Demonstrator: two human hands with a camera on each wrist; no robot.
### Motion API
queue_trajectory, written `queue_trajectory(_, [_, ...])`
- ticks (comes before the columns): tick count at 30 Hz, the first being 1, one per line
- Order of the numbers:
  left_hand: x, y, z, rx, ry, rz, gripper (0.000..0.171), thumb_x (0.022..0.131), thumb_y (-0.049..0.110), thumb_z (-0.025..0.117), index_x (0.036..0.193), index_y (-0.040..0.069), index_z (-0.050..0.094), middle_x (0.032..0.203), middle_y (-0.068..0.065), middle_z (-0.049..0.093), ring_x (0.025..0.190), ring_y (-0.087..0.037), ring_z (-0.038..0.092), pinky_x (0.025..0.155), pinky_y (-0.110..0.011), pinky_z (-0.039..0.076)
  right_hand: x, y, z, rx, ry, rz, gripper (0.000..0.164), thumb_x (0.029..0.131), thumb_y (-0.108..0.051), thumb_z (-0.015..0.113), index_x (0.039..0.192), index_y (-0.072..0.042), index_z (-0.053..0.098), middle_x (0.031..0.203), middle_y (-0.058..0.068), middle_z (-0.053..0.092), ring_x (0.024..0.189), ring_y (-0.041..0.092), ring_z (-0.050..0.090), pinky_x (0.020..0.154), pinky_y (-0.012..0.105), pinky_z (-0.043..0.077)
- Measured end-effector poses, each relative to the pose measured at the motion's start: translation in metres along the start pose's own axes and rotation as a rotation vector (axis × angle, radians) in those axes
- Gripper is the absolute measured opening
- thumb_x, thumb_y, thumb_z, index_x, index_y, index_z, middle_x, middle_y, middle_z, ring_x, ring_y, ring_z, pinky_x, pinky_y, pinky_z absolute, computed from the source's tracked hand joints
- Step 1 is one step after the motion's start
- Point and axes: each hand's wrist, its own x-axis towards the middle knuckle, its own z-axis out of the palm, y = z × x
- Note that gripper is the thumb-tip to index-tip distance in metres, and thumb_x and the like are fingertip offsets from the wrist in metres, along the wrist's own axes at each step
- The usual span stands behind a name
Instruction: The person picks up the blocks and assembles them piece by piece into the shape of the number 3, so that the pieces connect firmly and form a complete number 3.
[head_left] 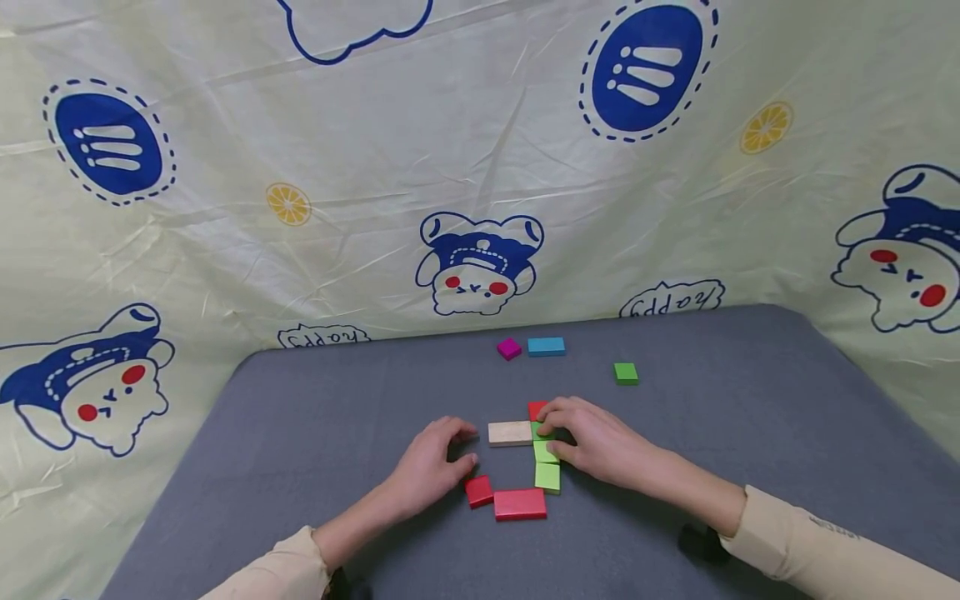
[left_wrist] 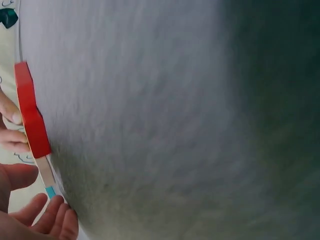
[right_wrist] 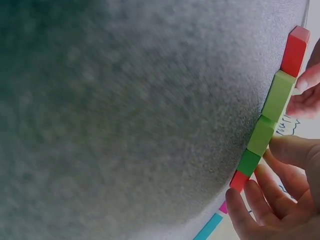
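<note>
On the grey table, a column of small blocks runs toward the person: a red block (head_left: 537, 409), a dark green block (head_left: 537, 431), a light green block (head_left: 545, 452) and another light green block (head_left: 547, 477). My right hand (head_left: 596, 437) is at this column, thumb against the upper light green block and fingertips by the dark green one, the fingers spread in the right wrist view. A pale wooden block (head_left: 510, 433) meets the column from the left. My left hand (head_left: 429, 467) rests left of it, holding nothing, thumb close above a small red block (head_left: 479, 492). A longer red block (head_left: 521, 505) lies beside that.
Farther back lie a magenta block (head_left: 509, 348), a blue block (head_left: 546, 347) and a lone green block (head_left: 626, 373). Behind the table's back edge hangs a pale printed cloth (head_left: 360, 133). Each sleeve ends short of the wrist.
</note>
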Motion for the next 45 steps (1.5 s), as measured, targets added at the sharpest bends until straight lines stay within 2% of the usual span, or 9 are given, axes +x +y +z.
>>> queue_trajectory(6, [0.016, -0.002, 0.000, -0.070, -0.009, -0.002, 0.041, 0.089, 0.018, 0.072, 0.127, 0.005, 0.059, 0.113, -0.005, 0.061, 0.101, -0.019, 0.057, 0.086, -0.038, 0.049, 0.003, 0.000, -0.003, -0.010, -0.032, -0.015, 0.020, 0.086, -0.013, 0.076, 0.106, -0.011, 0.075, 0.118, 0.001, 0.062, 0.112, 0.023, 0.056, 0.093, 0.047, 0.047])
queue_trajectory(10, [0.024, 0.000, 0.002, -0.092, -0.028, -0.024, 0.045, 0.089, 0.023, 0.073, 0.129, 0.008, 0.059, 0.116, -0.003, 0.061, 0.103, -0.017, 0.056, 0.086, -0.035, 0.050, 0.004, -0.001, -0.005, -0.013, -0.043, -0.016, 0.020, 0.086, -0.013, 0.076, 0.106, -0.010, 0.075, 0.118, 0.001, 0.063, 0.112, 0.024, 0.056, 0.093, 0.049, 0.047])
queue_trajectory(13, [0.028, 0.000, 0.005, -0.116, -0.036, -0.030, 0.045, 0.089, 0.024, 0.073, 0.129, 0.010, 0.060, 0.116, -0.002, 0.060, 0.103, -0.016, 0.055, 0.087, -0.034, 0.050, 0.004, -0.001, -0.005, -0.014, -0.045, -0.017, 0.021, 0.085, -0.012, 0.076, 0.106, -0.010, 0.075, 0.118, 0.002, 0.063, 0.112, 0.024, 0.057, 0.092, 0.049, 0.047])
queue_trajectory(19, [0.033, 0.000, 0.010, -0.142, -0.036, 0.015, 0.037, 0.090, 0.021, 0.072, 0.124, 0.009, 0.064, 0.113, -0.001, 0.061, 0.101, -0.016, 0.056, 0.088, -0.034, 0.049, 0.004, -0.001, -0.003, -0.015, -0.033, -0.034, 0.021, 0.085, -0.013, 0.077, 0.106, -0.010, 0.075, 0.117, 0.001, 0.063, 0.111, 0.024, 0.057, 0.091, 0.048, 0.047])
queue_trajectory(26, [0.035, 0.002, 0.014, -0.129, -0.027, 0.036, 0.022, 0.091, 0.015, 0.071, 0.112, 0.012, 0.070, 0.104, 0.002, 0.062, 0.095, -0.015, 0.058, 0.085, -0.032, 0.050, 0.004, 0.000, -0.003, -0.040, -0.025, -0.047, 0.020, 0.084, -0.014, 0.078, 0.104, -0.011, 0.075, 0.116, 0.001, 0.064, 0.110, 0.023, 0.058, 0.089, 0.046, 0.049])
queue_trajectory(39, [0.043, 0.007, 0.006, -0.047, -0.069, 0.009, 0.022, 0.089, 0.014, 0.074, 0.110, 0.012, 0.072, 0.105, 0.001, 0.064, 0.094, -0.016, 0.056, 0.081, -0.029, 0.049, 0.010, -0.008, -0.006, -0.106, -0.038, -0.005, 0.019, 0.083, -0.015, 0.079, 0.101, -0.012, 0.074, 0.109, 0.000, 0.064, 0.103, 0.020, 0.057, 0.087, 0.041, 0.051])
queue_trajectory(45, [0.044, 0.009, 0.006, -0.046, -0.091, -0.002, 0.023, 0.089, 0.016, 0.073, 0.112, 0.012, 0.072, 0.107, 0.001, 0.064, 0.096, -0.016, 0.056, 0.082, -0.029, 0.049, 0.010, -0.008, -0.004, -0.094, -0.014, 0.023, 0.017, 0.084, -0.013, 0.076, 0.101, -0.014, 0.074, 0.108, -0.002, 0.063, 0.104, 0.019, 0.056, 0.087, 0.040, 0.050])
